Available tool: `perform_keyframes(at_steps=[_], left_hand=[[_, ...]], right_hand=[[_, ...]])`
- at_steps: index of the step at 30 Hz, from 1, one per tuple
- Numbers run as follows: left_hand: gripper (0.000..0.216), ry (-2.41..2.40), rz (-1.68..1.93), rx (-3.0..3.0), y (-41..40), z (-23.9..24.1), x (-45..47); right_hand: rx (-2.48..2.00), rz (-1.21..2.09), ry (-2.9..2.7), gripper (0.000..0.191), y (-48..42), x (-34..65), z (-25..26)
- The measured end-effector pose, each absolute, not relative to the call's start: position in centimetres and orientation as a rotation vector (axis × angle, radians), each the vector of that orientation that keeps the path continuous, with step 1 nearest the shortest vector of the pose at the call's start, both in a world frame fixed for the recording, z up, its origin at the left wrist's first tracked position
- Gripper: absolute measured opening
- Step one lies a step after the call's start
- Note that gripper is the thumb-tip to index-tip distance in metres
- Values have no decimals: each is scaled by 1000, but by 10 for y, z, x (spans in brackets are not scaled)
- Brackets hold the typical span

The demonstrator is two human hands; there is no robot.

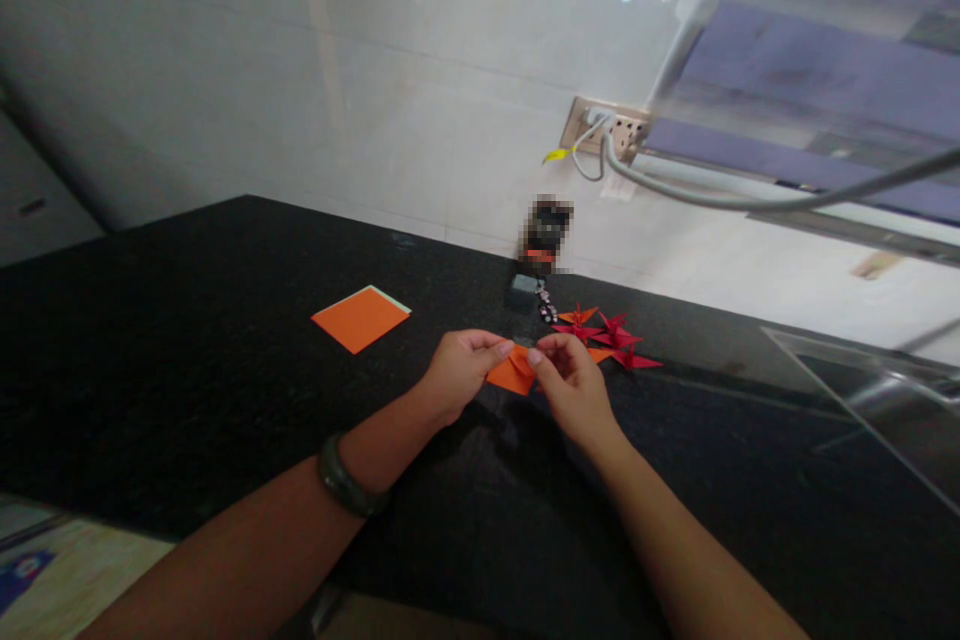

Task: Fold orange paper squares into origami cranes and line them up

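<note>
Between both hands is a small folded piece of orange origami paper (510, 377), held just above the dark countertop. My left hand (463, 372), with a dark bangle on its wrist, pinches the paper's left upper edge between thumb and fingers. On the opposite side my right hand (574, 385) grips it, thumb pressed on the upper right part. Several red and orange folded paper cranes (615, 332) lie just beyond my right hand. Off to the left rests a stack of square orange paper (361, 320), with a pale sheet showing at its back edge.
A blurred-out phone-like object (547, 232) leans near the wall on a small grey block (523, 291), with a beaded strap (547, 305) beside it. A metal sink (892, 390) is set in at the right. Cables hang from a wall socket (607, 128).
</note>
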State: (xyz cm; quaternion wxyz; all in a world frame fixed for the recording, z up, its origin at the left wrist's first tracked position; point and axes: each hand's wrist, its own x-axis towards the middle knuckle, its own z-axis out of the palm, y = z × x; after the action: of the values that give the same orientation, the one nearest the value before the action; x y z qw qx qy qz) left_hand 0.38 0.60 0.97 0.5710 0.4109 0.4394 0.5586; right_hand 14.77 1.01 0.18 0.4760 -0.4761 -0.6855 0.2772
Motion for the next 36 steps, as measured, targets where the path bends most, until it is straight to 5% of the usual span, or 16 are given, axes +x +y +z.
perform_keyframes(at_steps=[17,31,36], left_hand=[[22,919,1264,842,8,4,4],[18,982,1237,962,6,8,3],[32,964,1138,973,7,6,3]], right_hand=[[-1095,1142,-1692,19,9,146,1],[-1156,1182,-1587,21,10,147,3],[-1139,1219,-1572,20,11,150,8]])
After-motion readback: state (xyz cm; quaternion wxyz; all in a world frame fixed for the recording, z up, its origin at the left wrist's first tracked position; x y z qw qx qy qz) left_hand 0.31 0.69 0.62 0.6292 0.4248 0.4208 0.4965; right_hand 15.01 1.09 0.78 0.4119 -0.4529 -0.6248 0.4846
